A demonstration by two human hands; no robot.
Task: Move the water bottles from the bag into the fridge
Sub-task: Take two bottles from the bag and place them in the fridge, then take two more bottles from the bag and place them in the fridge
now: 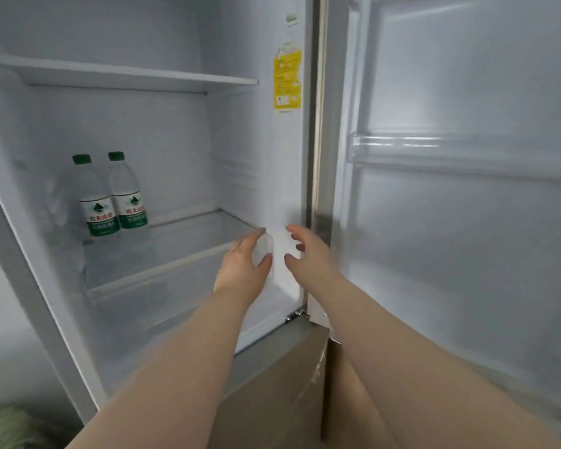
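Fridge (266, 176) stands open, white inside, with its door (467, 222) swung out to the right. Two water bottles (110, 196) stand upright on the glass shelf (188, 231), far back on the left side. They have green caps and green and white labels, and they are just beside each other, maybe touching. A white shelf (127, 74) sits higher up with nothing on it. A yellow sticker (287, 79) is on the right inside wall.

Both bare arms reach in from the bottom. The left hand (245, 260) is at the right front corner of the glass shelf, fingers spread and pointing forward. Its fingertips are near a small clear plastic piece (266, 251) at the shelf's end, and it is hard to tell if they touch it, since the view is blurry there. The right hand (308, 254) is just beside it, near the right wall of the fridge, with loose curled fingers. Both hands are open and hold nothing. The two hands are close but apart. They are well apart from the bottles.

A clear rail (450, 147) runs across the inside of the door. Below the fridge space there is a tan panel (272, 384). Something green and fuzzy (10, 429) shows at the bottom left corner.
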